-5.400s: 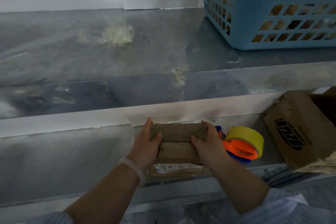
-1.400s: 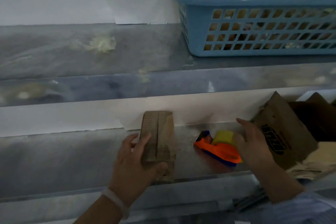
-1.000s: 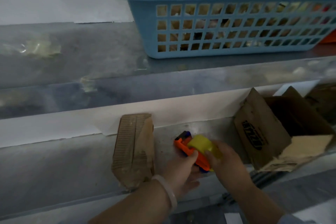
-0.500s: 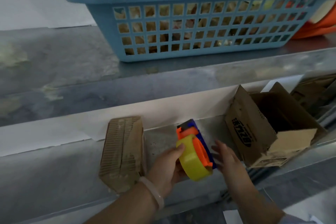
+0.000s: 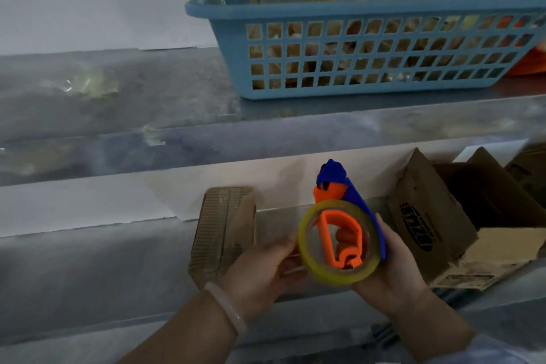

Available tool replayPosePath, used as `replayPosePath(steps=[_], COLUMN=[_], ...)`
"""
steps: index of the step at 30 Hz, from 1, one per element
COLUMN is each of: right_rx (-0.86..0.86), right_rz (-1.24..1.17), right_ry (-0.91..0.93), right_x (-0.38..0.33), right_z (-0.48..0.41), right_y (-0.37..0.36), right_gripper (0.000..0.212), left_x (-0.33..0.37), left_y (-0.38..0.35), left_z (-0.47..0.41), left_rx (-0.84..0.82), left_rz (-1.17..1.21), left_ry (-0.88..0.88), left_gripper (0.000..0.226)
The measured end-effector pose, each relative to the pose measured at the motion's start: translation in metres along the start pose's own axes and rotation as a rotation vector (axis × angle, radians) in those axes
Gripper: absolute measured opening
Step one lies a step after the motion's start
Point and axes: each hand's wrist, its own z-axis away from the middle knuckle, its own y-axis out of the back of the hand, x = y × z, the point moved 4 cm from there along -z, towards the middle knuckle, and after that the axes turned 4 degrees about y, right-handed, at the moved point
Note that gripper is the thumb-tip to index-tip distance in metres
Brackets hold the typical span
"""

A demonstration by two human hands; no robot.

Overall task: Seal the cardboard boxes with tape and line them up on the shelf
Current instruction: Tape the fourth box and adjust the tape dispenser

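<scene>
Lifted since half a second ago: tape dispenser [image 5: 339,233] now cradled by both hands, roll facing the camera, likely to find the tape end. Left hand [image 5: 263,272] pinches the roll's edge; right hand [image 5: 393,272] wraps its back. Small box [image 5: 223,230] stands on the shelf [image 5: 88,269] (open box [image 5: 437,221] at right awaits sealing).

lower shelf, left: the grey metal lower shelf [image 5: 88,260] lies bare left of the upright brown cardboard box [image 5: 221,233].
lower shelf, right: an open printed cardboard box [image 5: 437,221] blocks it.
upper shelf, right: a blue plastic lattice basket [image 5: 369,47] fills it.
upper shelf, left: open.
</scene>
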Motion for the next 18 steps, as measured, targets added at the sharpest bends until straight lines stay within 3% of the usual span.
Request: replayPosePath(steps=[5, 7, 9, 13, 18], right_rx=[-0.052, -0.089, -0.125, -0.201, -0.285], right_rz=[0.205, 0.384, 0.554, 0.838, 1.003], right_ry=[0.115, 0.179, 0.226, 0.328, 0.362], right_x=[-0.009, -0.018, -0.025, -0.035, -0.034], right_z=[-0.001, 0.001, 0.005, 0.010, 0.013], right_y=[-0.005, -0.014, -0.023, -0.041, -0.057], right_gripper=[0.046, 0.047, 0.047, 0.039, 0.037], left_x=[0.009, 0.018, 0.030, 0.049, 0.050], left_y=[0.012, 0.018, 0.018, 0.022, 0.035], left_z=[0.010, 0.013, 0.016, 0.022, 0.026], left_rx=[0.147, 0.227, 0.180, 0.072, 0.068], left_rz=[-0.202, -0.155, -0.059, 0.017, -0.081], left_ry=[-0.130, -0.195, -0.167, -0.023, -0.009], left_gripper=[0.027, 0.024, 0.027, 0.055, 0.034])
